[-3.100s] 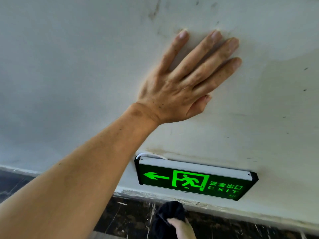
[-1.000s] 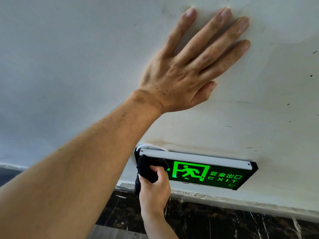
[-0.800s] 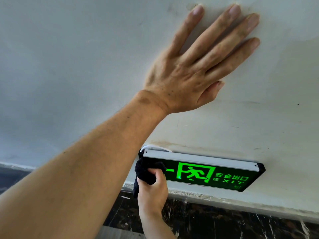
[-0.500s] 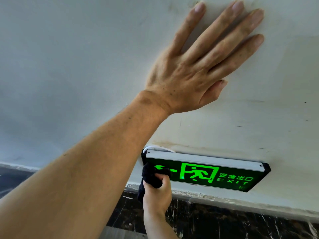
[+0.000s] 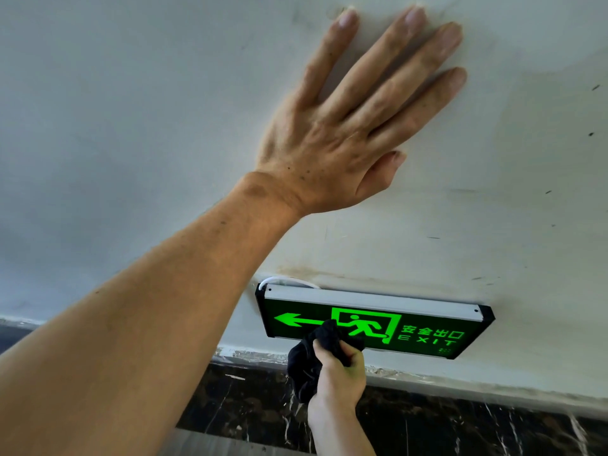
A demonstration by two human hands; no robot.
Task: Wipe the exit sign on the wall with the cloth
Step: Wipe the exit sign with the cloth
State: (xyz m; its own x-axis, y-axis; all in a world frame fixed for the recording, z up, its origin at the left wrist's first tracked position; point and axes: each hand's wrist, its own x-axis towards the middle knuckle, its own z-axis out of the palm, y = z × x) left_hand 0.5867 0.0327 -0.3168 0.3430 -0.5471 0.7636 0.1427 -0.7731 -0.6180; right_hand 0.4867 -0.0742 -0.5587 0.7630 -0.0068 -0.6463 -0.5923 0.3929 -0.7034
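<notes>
A lit green exit sign with an arrow, a running figure and the word EXIT is fixed low on the white wall. My right hand is shut on a black cloth and presses its top against the sign's lower edge, just left of the running figure. The arrow at the sign's left end is uncovered. My left hand lies flat on the wall above the sign, fingers spread, holding nothing. My left forearm crosses the view from the lower left.
A white cable loops out behind the sign's top left corner. Below the sign, a rough plaster edge meets a dark marble skirting. The wall carries smudges and small dark marks.
My right hand has slid the cloth to the right along the sign, from its left end to beside the running figure, uncovering the arrow. My left hand stays flat on the wall.
</notes>
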